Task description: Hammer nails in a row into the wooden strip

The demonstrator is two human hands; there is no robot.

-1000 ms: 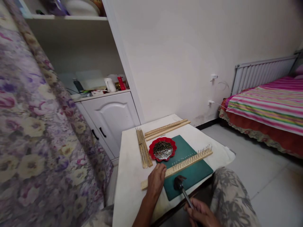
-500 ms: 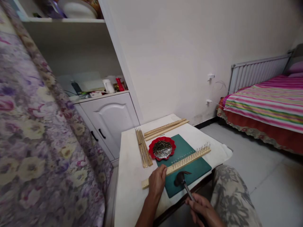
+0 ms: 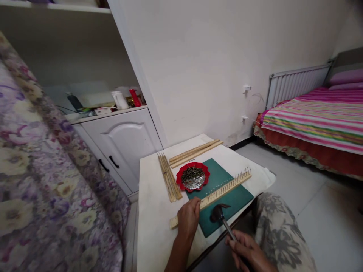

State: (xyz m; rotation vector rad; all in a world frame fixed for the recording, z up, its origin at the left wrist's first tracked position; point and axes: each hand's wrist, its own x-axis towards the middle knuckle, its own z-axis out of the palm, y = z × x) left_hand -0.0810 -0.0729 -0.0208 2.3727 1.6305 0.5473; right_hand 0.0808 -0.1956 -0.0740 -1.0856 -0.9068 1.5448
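My left hand (image 3: 188, 218) is closed over a wooden strip (image 3: 206, 203) that lies slantwise across a green mat (image 3: 217, 170). Whether a nail sits between its fingertips I cannot make out. Rows of upright nails (image 3: 227, 186) stand in the strip to the right of that hand. My right hand (image 3: 244, 247) is wrapped round the handle of a claw hammer (image 3: 217, 213). The hammer's head is over the mat, in front of the strip. A red scalloped bowl (image 3: 179, 173) full of loose nails (image 3: 193, 174) stands behind my left hand.
Narrow wooden strips (image 3: 169, 177) lie left of the bowl, with more wooden strips (image 3: 195, 153) along the table's back. The white-covered table (image 3: 154, 226) stands by a cabinet (image 3: 130, 139) and wall. My knee (image 3: 279, 226) is at its right front; a bed (image 3: 320, 113) stands beyond.
The view has turned slightly left, so the cabinet and bed sit differently in it. Both hands, the hammer and the strip hold nearly the same positions.
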